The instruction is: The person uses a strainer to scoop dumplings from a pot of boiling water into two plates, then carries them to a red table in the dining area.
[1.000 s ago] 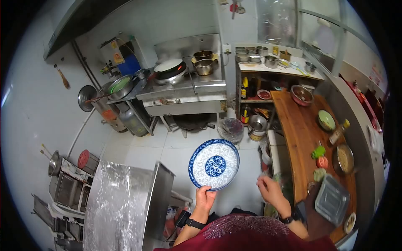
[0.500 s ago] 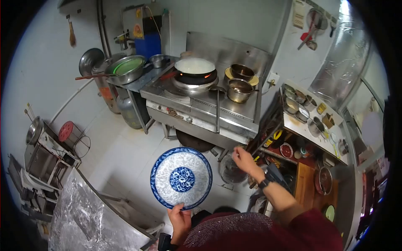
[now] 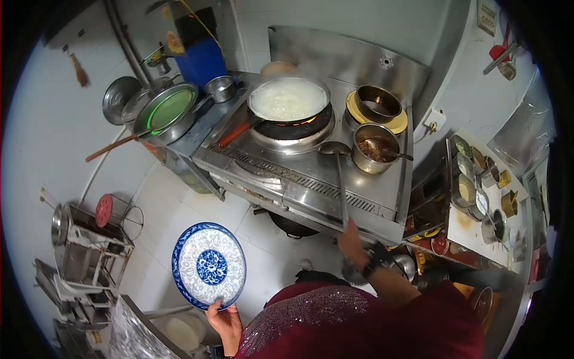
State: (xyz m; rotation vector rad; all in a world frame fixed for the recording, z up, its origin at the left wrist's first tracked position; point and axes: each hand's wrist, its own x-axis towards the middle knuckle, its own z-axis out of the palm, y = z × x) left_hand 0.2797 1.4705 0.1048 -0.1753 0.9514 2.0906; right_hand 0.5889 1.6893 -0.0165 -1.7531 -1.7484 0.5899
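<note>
My left hand (image 3: 226,323) grips the lower rim of a round blue-and-white patterned plate (image 3: 190,263), thumb on its face. The plate is bare and tilted toward me above the floor. At the front edge of the stove, my right hand (image 3: 354,244) is closed at the handle end of a long metal ladle (image 3: 341,179); its fingertips are partly hidden. The ladle's bowl rests on the stove top, beside a pot of dark brown food (image 3: 375,152). To its left, a pan of bubbling whitish liquid (image 3: 288,99) sits over a burner with flame showing.
An empty-looking dark pot (image 3: 378,103) stands on a yellow board behind. A basin with a green strainer (image 3: 170,110) sits at left. Several seasoning containers (image 3: 472,179) line the right-hand counter. A metal table edge (image 3: 140,326) is at lower left; a red stool (image 3: 110,209) stands beyond.
My right hand has moved to the end of the ladle's handle. The view has shifted closer to the stove, and the plate now sits lower and further left, still in my left hand.
</note>
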